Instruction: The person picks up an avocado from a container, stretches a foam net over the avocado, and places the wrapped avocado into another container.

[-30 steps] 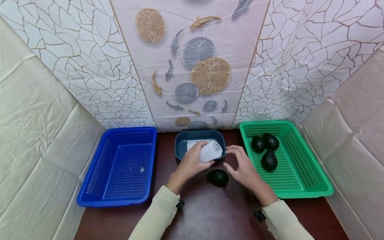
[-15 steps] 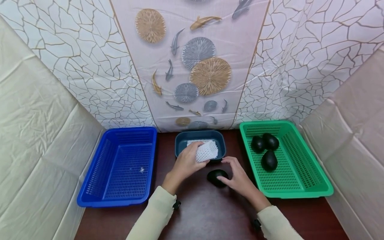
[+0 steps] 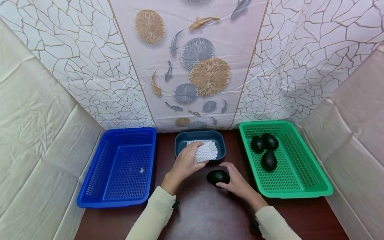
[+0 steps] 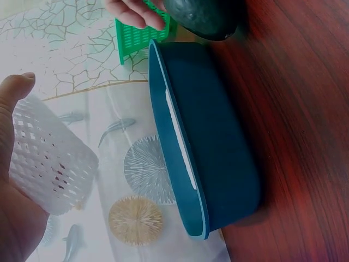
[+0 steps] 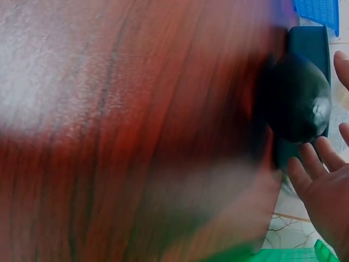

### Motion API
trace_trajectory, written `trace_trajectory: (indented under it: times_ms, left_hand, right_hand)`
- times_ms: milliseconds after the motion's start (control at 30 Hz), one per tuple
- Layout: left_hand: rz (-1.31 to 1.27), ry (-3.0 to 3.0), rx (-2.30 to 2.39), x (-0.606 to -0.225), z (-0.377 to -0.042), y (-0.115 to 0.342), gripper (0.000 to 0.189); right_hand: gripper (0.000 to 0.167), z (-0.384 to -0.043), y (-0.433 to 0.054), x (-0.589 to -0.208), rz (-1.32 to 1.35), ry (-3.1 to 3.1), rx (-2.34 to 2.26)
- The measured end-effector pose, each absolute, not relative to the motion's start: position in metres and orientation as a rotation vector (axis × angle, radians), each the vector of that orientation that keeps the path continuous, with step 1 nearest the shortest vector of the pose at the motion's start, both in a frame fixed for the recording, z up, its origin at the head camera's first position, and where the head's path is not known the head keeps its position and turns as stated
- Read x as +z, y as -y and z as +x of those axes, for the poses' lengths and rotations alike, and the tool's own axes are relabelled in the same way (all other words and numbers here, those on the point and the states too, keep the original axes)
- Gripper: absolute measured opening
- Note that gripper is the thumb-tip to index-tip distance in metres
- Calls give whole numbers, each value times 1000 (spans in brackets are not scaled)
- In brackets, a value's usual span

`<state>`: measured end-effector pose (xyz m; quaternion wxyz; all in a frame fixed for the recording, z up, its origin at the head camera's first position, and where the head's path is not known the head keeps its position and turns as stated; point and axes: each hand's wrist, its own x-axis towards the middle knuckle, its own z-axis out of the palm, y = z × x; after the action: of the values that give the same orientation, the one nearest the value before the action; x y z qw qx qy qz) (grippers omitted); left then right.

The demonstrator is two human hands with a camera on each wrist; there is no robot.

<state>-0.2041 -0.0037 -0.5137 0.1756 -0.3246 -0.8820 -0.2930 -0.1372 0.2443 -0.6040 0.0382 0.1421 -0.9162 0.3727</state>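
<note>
In the head view my left hand point(image 3: 186, 160) grips a white foam net sleeve point(image 3: 207, 152), thumb and fingers curled round it, above the near part of a dark teal tray point(image 3: 178, 141). The left wrist view shows the sleeve point(image 4: 52, 155) standing out from that hand. A dark avocado point(image 3: 216, 177) lies on the table in front of the tray. My right hand point(image 3: 237, 181) is at the avocado's right end, thumb on the near side and fingers on the far side. In the right wrist view its fingers point(image 5: 311, 161) are spread loosely by the avocado point(image 5: 299, 98).
More white foam netting point(image 3: 192, 142) lies in the teal tray. At the left stands a blue basket point(image 3: 117, 201) with a small whitish bit inside. At the right a green basket point(image 3: 300, 193) holds three dark avocados point(image 3: 269, 161). Cloth-covered walls surround the table.
My right hand has come down and left from beside the tray to the avocado on the table. The left hand has drawn slightly left with the foam net sleeve.
</note>
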Motion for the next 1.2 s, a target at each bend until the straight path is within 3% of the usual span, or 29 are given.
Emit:
trace_trajectory:
  times_ms: [400, 1200]
  left_hand:
    - [-924, 2482, -828, -513, -201, 6, 71]
    - [-926, 2451, -871, -518, -203, 10, 70]
  right_hand:
    - [94, -138, -246, -617, 346, 2990, 1260]
    - [74, -137, -247, -615, 387, 3012, 1213]
